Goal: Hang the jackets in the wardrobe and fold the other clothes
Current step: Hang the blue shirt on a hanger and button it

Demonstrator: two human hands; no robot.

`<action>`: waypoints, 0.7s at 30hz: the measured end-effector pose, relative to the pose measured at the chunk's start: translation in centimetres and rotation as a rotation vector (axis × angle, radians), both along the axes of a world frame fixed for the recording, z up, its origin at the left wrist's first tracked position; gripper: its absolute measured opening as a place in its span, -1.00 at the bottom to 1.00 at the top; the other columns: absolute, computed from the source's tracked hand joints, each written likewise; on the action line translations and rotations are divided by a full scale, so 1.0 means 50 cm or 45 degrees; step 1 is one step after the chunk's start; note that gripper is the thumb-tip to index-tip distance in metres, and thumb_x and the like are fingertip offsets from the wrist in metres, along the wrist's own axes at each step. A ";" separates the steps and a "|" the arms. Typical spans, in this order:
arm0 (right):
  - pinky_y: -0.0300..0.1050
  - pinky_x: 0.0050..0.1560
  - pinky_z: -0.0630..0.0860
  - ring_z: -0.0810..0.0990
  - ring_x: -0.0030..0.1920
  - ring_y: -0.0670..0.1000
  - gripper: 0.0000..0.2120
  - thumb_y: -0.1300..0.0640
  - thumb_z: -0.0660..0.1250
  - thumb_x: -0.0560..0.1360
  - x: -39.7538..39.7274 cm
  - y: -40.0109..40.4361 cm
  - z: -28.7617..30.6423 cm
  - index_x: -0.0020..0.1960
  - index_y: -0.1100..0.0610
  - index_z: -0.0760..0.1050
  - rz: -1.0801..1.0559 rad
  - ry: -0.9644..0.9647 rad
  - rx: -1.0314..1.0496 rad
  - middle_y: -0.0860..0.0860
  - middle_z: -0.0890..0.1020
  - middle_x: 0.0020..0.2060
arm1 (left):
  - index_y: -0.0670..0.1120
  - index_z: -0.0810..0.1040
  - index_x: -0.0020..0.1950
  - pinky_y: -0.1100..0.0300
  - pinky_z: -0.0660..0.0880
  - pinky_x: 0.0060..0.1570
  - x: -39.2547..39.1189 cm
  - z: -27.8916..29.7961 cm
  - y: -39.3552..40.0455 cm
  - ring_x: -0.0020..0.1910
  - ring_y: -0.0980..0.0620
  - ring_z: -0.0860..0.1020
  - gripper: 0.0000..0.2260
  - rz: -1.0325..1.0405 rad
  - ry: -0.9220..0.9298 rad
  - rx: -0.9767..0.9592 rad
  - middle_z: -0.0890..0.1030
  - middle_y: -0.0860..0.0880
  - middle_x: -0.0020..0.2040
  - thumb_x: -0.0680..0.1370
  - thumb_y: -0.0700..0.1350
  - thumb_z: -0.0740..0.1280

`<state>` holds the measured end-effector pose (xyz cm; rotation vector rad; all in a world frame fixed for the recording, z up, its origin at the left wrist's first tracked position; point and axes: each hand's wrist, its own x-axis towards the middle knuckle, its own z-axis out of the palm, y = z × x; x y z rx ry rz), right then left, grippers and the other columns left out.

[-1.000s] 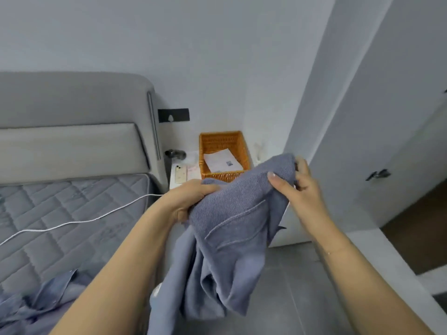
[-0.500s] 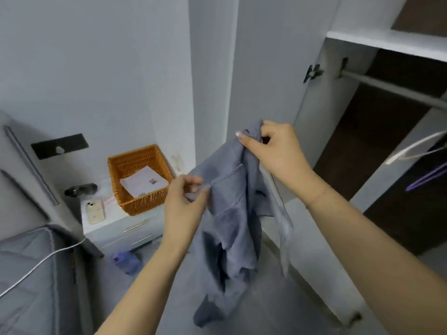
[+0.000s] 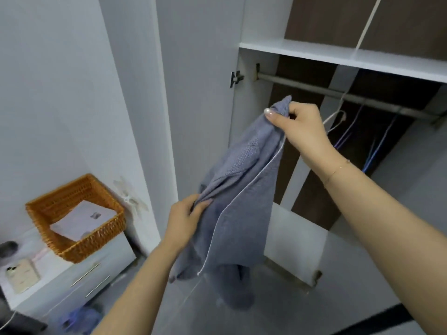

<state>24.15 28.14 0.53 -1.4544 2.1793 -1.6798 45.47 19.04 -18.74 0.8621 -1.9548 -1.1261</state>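
Head view:
- The right hand [image 3: 301, 128] is raised in front of the open wardrobe [image 3: 266, 48], forearm reaching up from the lower right, fingers curled shut and pinching the top corner of the blue-grey jacket [image 3: 239, 197] between thumb and forefinger.
- The left hand [image 3: 185, 220] is lower and nearer the body, forearm rising from the bottom centre, thumb and fingers closed on a bunched fold at the jacket's left edge.
- The jacket hangs in the air between the two hands, stretched on a slant from the upper grip down to the lower one; its loose lower part droops toward the floor [image 3: 217, 317], and a pale seam line runs down its length.
- Behind the right hand, the wardrobe's metal rail [image 3: 314, 89] runs under a white shelf [image 3: 338, 58], with a white hanger [image 3: 337, 118] and thin purple and blue hangers [image 3: 377, 146] on it; the jacket is not on any of them.
- At the lower left stands a small white counter [image 3: 79, 274] with two drawer handles; on it sit an orange wicker basket [image 3: 96, 238] holding a white paper [image 3: 79, 221], and a pale phone [image 3: 21, 275] lying flat just beside the basket.
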 end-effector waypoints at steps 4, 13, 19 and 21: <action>-0.01 -0.17 0.34 0.49 -0.11 0.20 -0.58 -0.03 0.33 0.56 -0.073 0.040 -0.043 -0.09 0.39 0.49 -0.346 0.327 0.324 0.24 0.49 -0.13 | -0.03 0.55 -0.15 0.27 0.45 -0.18 -0.031 0.065 -0.036 -0.24 0.20 0.50 -0.78 -0.108 0.137 0.128 0.58 0.17 -0.25 0.66 -0.05 0.23; 0.06 0.49 0.21 0.17 0.52 -0.04 -0.14 -0.23 0.45 0.36 -0.048 0.107 -0.130 0.53 -0.06 0.12 0.369 0.444 0.514 -0.07 0.19 0.53 | -0.19 0.61 0.08 0.26 0.57 -0.17 -0.119 0.236 -0.088 -0.15 0.08 0.65 -0.77 -0.533 0.385 0.498 0.70 -0.06 -0.09 0.65 -0.07 0.25; -0.06 -0.09 0.55 0.62 0.10 0.23 -0.85 0.29 0.32 0.56 0.014 0.050 -0.179 0.11 0.24 0.56 0.385 -0.366 0.078 0.28 0.65 0.02 | -0.14 0.64 0.06 0.20 0.58 -0.09 -0.147 0.272 -0.122 -0.14 0.04 0.63 -0.80 -0.564 0.215 0.492 0.69 -0.09 -0.07 0.61 -0.04 0.32; -0.22 -0.14 0.57 0.70 -0.04 0.03 -0.86 0.30 0.30 0.57 0.001 0.029 -0.149 0.01 0.16 0.61 0.347 -0.693 -0.078 0.10 0.72 -0.09 | -0.12 0.61 -0.03 0.23 0.51 -0.06 -0.143 0.255 -0.134 -0.18 0.07 0.57 -0.87 -0.394 0.128 0.340 0.65 -0.06 -0.12 0.57 -0.06 0.39</action>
